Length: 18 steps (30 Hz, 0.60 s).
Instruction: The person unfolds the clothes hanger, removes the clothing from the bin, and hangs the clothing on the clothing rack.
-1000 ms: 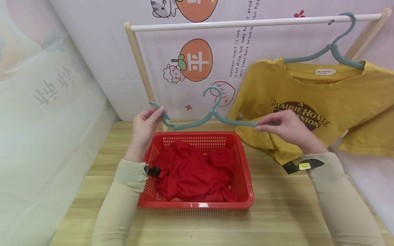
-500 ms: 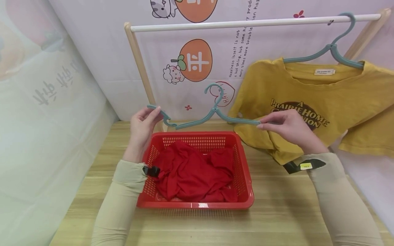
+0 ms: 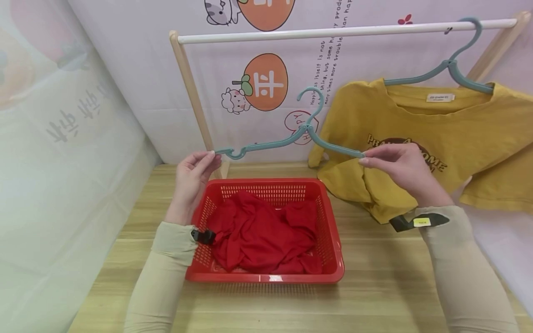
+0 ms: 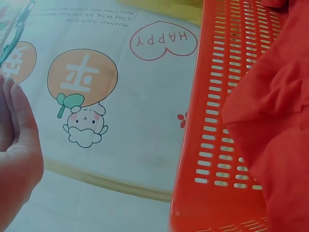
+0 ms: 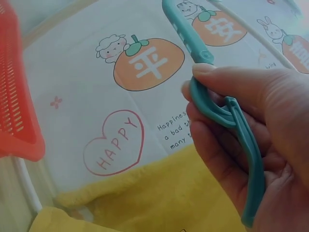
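Note:
A teal clothes hanger [image 3: 270,144] is held level above the basket, its hook pointing up. My left hand [image 3: 192,178] pinches the hanger's left end between thumb and fingers. At the other end my right hand [image 3: 399,166] grips the right arm's tip; in the right wrist view the hanger's end piece [image 5: 251,164] lies across the palm under the thumb. Below, a red perforated basket [image 3: 266,277] contains a crumpled red garment [image 3: 266,236]. In the left wrist view, the left hand [image 4: 19,154] shows only at the edge, and its fingertips are partly cut off.
Behind the hands stands a rack with a white rail [image 3: 291,33] and wooden posts [image 3: 191,92]. A yellow T-shirt [image 3: 416,125] on another teal hanger [image 3: 420,79] hangs at its right side. The wooden table [image 3: 374,286] carries the basket.
The hanger has risen and shifted right, its hook now higher against the wall. Its left end piece has swung flatter, in line with the arm. Both hands still hold it.

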{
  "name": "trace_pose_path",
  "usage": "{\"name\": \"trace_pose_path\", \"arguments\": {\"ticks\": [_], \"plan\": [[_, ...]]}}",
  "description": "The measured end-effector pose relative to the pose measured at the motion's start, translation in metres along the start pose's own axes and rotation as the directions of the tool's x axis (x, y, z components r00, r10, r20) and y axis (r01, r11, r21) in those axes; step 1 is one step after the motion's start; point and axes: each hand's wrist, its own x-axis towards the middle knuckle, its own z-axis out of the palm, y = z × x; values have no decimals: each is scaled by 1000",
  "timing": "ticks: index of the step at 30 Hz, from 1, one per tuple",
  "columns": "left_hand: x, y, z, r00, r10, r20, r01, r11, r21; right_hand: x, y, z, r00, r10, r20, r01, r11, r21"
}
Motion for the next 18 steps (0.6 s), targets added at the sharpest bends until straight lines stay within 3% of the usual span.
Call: {"name": "trace_pose_path", "arguments": {"ticks": [11,18], "plan": [[-4,-2,3,999,-18,41,22,996,-87,1,-7,-8,993,54,107,-51,998,-37],[-5,-9,13,996,-22,84,26,998,-49,6,-26,7,991,22,131,-21,1000,-7]]}}
